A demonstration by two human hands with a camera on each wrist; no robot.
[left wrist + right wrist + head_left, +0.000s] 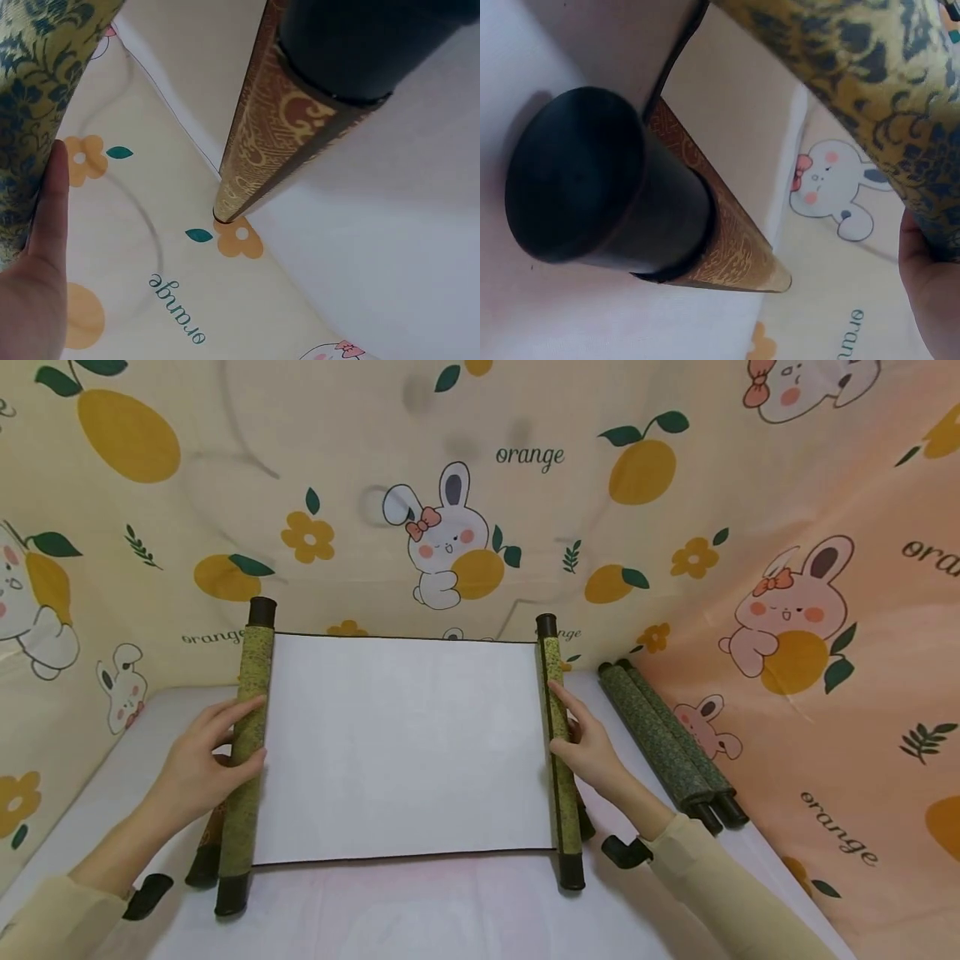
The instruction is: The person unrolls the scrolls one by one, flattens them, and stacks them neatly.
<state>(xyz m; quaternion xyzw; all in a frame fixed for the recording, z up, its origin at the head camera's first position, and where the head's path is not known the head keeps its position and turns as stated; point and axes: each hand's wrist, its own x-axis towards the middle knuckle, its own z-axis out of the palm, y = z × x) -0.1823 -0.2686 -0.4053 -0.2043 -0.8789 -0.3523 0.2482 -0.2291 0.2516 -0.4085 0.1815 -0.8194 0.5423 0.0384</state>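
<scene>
A hanging scroll with a blank white sheet (405, 743) is spread between two yellow-green patterned rollers with black end knobs. My left hand (198, 764) grips the left roller (249, 727), thumb and fingers around it. On the other side my right hand (598, 747) pinches the right roller (556, 710) between thumb and fingers. Dark floral cloth on this roller (870, 75) shows close up in the right wrist view. Beneath the held scroll lies another one, with brown-gold patterned rollers; its left roller (259, 142) and right roller (727, 255) have black knobs. The sheet hides most of it.
Two rolled dark green scrolls (667, 743) lie side by side at the right of the white-covered table (420, 910). A cloth (337, 443) printed with rabbits and oranges hangs behind the table and along its sides.
</scene>
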